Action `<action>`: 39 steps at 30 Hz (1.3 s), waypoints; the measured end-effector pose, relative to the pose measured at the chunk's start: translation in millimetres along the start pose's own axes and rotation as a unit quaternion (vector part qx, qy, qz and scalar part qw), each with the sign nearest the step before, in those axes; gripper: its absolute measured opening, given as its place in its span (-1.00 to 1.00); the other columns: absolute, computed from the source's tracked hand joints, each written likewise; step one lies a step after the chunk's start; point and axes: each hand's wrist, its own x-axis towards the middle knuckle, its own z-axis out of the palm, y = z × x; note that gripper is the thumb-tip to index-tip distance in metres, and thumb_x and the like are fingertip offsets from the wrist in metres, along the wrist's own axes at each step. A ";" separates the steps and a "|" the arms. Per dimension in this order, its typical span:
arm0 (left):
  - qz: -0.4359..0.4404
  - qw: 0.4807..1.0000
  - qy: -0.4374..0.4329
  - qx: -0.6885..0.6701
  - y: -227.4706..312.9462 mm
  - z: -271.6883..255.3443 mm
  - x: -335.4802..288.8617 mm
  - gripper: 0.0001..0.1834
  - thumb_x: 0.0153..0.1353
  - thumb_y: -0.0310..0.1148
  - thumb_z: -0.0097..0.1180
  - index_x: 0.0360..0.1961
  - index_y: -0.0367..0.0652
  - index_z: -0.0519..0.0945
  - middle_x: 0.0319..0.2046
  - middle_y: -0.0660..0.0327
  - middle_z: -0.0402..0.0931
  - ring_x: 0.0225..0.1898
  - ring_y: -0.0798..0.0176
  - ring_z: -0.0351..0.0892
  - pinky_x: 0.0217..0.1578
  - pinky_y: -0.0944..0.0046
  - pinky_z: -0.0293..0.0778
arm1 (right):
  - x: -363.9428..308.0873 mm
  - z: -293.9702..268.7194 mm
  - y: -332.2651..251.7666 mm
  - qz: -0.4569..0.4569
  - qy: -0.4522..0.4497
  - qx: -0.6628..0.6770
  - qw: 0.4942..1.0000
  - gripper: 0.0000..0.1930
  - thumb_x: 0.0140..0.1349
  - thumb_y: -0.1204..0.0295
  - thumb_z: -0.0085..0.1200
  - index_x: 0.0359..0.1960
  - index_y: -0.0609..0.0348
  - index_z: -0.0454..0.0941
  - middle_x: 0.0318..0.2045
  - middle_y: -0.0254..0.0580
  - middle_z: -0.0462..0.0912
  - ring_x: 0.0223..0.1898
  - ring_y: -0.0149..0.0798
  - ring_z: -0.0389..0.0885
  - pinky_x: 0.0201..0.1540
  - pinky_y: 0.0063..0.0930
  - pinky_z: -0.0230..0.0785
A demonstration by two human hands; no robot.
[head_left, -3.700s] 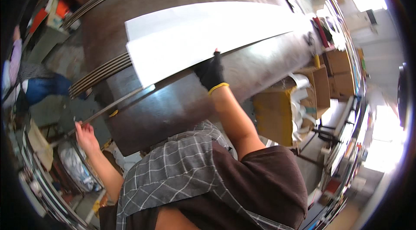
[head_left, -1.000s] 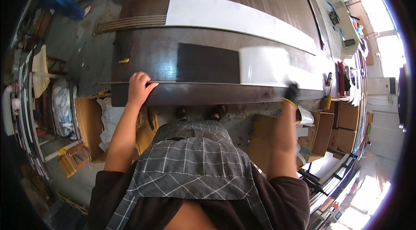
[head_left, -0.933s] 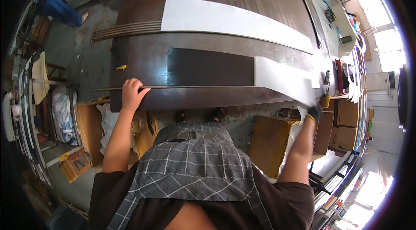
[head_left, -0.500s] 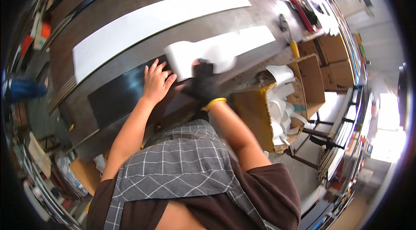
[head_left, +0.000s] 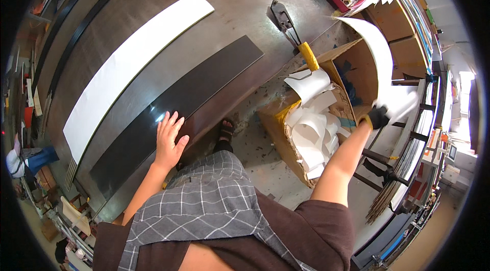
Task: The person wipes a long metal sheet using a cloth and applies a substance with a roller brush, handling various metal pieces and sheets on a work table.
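Looking down, I see my left hand (head_left: 169, 138) lying flat and open, fingers spread, on the near end of a long black strip (head_left: 178, 112) that rests on the dark counter (head_left: 240, 15). A longer white strip (head_left: 130, 66) lies on the counter just beyond the black one, roughly parallel to it and apart from it. My right hand (head_left: 378, 116), in a black glove, reaches out to the right over the floor with its grip closed on a curling white sheet (head_left: 380, 59) that arcs up above an open cardboard box (head_left: 326, 112). The box stands on the floor beside the counter edge and holds crumpled white paper scraps (head_left: 311, 133). A yellow-handled tool (head_left: 293, 33) lies at the counter corner near the box.
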 end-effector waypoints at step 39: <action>-0.163 0.951 0.185 0.188 -354.4 -190.1 -471.7 -0.69 0.04 -0.25 0.33 -0.49 -0.20 0.45 -0.42 0.15 0.40 -0.28 0.01 0.44 -0.25 0.09 0.41 | -638.6 -256.9 -116.3 -0.175 -0.653 0.138 0.724 -0.70 0.31 0.23 0.13 -0.17 0.26 0.56 -0.49 -0.20 0.66 -0.55 -0.32 0.57 -0.44 -0.40 0.43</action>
